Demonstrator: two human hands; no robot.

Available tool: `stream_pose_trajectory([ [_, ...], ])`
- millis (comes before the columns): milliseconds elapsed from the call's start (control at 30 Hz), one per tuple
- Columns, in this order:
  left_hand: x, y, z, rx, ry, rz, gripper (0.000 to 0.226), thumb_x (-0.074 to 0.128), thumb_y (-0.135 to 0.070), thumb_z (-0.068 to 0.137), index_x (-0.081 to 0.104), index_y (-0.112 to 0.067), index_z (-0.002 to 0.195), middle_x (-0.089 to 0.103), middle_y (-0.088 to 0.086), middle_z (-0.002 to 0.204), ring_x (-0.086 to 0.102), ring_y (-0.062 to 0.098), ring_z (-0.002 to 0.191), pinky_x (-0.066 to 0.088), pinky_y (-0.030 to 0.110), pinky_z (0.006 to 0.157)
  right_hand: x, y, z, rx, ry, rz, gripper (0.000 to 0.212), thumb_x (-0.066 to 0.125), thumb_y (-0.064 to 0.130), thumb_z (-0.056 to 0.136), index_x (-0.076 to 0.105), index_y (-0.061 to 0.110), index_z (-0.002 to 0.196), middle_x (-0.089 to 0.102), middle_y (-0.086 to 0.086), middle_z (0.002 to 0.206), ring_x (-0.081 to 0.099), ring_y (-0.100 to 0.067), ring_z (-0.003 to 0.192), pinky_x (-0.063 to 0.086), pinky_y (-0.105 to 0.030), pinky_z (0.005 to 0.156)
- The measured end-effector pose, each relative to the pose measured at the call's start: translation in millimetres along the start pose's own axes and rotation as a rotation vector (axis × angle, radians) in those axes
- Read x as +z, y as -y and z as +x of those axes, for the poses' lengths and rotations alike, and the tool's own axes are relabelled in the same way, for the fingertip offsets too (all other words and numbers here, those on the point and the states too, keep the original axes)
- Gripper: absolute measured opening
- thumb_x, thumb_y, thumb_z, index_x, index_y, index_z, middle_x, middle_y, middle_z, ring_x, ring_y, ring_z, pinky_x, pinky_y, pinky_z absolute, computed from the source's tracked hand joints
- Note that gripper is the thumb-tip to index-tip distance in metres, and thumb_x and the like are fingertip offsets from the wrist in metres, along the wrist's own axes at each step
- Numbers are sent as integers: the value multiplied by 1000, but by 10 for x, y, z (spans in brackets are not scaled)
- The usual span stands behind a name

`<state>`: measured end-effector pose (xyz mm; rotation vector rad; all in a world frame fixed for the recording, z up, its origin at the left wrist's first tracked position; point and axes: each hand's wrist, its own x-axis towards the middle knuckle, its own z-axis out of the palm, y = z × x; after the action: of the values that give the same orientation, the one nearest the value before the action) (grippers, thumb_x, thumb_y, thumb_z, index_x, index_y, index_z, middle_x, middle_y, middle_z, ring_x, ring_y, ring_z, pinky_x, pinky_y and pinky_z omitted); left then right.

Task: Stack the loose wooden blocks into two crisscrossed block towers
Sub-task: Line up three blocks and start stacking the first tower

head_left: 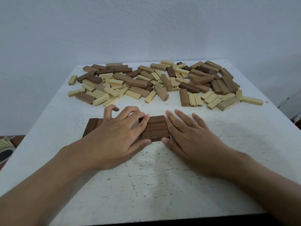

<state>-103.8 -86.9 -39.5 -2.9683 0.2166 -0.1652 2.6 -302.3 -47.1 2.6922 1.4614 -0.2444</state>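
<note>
Wooden blocks (154, 82) scattered, speckled white table (162, 176) — pale wall (146, 30) behind

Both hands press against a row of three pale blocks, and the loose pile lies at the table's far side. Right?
No. The head view shows the row of three blocks between the left hand and right hand is dark brown, not pale. The loose pile lies at the far side of the table.
</note>
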Motion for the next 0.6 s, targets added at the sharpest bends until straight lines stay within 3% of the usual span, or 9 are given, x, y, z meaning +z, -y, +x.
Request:
stream_pose_trajectory([
  [133, -22, -9, -6, -11, 18, -26, 75, 9, -63, 104, 41, -16, 152, 44, -6, 141, 31, 14, 140, 19, 51, 108, -155, -89, -14, -6, 15, 68, 89, 6, 81, 90, -3, 27, 160, -5, 9, 169, -8, -9, 154, 0, -42, 126],
  [233, -43, 6, 2, -15, 42, -40, 76, 7, -64, 103, 39, -17, 153, 42, -7, 141, 29, 14, 141, 18, 51, 109, -295, -166, 40, -20, 4, 194, 102, 29, 87, 77, 1, 35, 160, 7, 15, 166, 1, -2, 149, 3, -41, 121],
  [333, -57, 18, 9, -11, 51, -51, 74, 10, -66, 103, 39, -19, 152, 42, -8, 140, 30, 14, 140, 20, 51, 108, -331, -239, 153, -59, -29, 295, 100, 45, 86, 71, 19, 42, 157, 25, 16, 155, 13, -3, 141, 14, -42, 117],
  [433, -70, 6, 8, -10, 40, -65, 72, 14, -67, 101, 39, -21, 150, 42, -9, 138, 30, 12, 138, 22, 50, 109, -331, -269, 234, -89, -56, 364, 85, 57, 81, 71, 39, 45, 146, 34, 16, 139, 23, -7, 131, 26, -39, 110],
  [600, -112, 57, 68, -15, 56, -151, 73, 22, -78, 91, 40, -28, 142, 38, -17, 128, 26, 4, 131, 16, 46, 111, -300, -263, 293, -116, -45, 355, 79, 62, 74, 75, 42, 41, 144, 34, 18, 137, 22, -5, 125, 27, -37, 109],
])
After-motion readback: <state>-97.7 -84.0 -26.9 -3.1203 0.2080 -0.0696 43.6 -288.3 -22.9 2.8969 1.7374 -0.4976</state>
